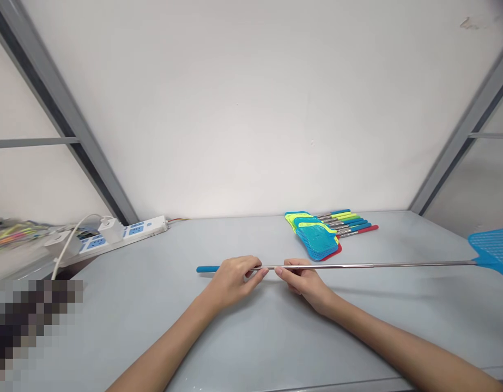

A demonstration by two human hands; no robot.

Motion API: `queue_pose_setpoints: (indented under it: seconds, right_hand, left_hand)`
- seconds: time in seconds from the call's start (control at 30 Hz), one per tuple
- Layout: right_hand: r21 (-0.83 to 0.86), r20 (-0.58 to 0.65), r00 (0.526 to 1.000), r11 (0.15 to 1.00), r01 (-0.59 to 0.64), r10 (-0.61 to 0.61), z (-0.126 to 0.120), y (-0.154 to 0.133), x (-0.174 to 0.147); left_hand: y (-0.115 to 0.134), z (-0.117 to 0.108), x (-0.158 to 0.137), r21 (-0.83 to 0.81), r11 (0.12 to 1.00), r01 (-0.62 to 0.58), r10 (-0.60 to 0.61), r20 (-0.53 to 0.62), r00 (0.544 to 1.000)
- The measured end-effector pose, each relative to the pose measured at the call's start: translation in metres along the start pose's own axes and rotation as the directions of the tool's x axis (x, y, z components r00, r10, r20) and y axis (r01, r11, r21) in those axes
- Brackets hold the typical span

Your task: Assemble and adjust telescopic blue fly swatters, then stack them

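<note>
A telescopic fly swatter (357, 265) lies crosswise in front of me, its thin metal rod drawn out long. Its blue grip end shows at the left and its blue mesh head reaches the right edge of the view, partly cut off. My left hand (237, 277) is closed around the rod near the blue grip. Close beside it, my right hand (304, 283) pinches the same rod between thumb and fingers. Behind the right hand, a pile of fly swatters (316, 239) in blue, yellow-green and red lies on the grey table (218, 337), with rods short.
At the left, a white power strip (149, 226) with plugs and a white cable (69, 239) lies along the table's edge. Colourful loose strands (18, 234) lie beyond it. A white wall (251, 109) and grey metal posts (77, 125) bound the table. A pixelated patch covers the lower left.
</note>
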State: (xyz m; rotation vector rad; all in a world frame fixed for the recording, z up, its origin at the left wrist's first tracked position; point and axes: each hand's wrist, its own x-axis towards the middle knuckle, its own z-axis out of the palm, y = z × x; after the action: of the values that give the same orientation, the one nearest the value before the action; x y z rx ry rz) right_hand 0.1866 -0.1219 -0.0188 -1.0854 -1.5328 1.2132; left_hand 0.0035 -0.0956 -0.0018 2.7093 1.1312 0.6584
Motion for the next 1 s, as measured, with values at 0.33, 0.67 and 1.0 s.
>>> queue_pose_setpoints:
  seconds: [0.33,0.67,1.0]
  right_hand:
    - [0.024,0.035,0.999,1.0,0.003,-0.004,-0.002,0.003,0.001]
    - [0.105,0.176,0.984,0.994,-0.005,-0.014,-0.001,0.002,-0.003]
    - [0.018,0.257,0.966,0.999,-0.027,0.022,0.001,0.006,-0.002]
  left_hand:
    - [-0.001,0.001,0.001,0.041,0.999,-0.02,0.021,-0.028,0.999]
    - [0.008,0.005,0.0,0.105,0.98,-0.166,0.17,-0.028,0.985]
    - [0.013,0.01,-0.001,0.12,0.974,-0.194,0.194,0.006,0.981]
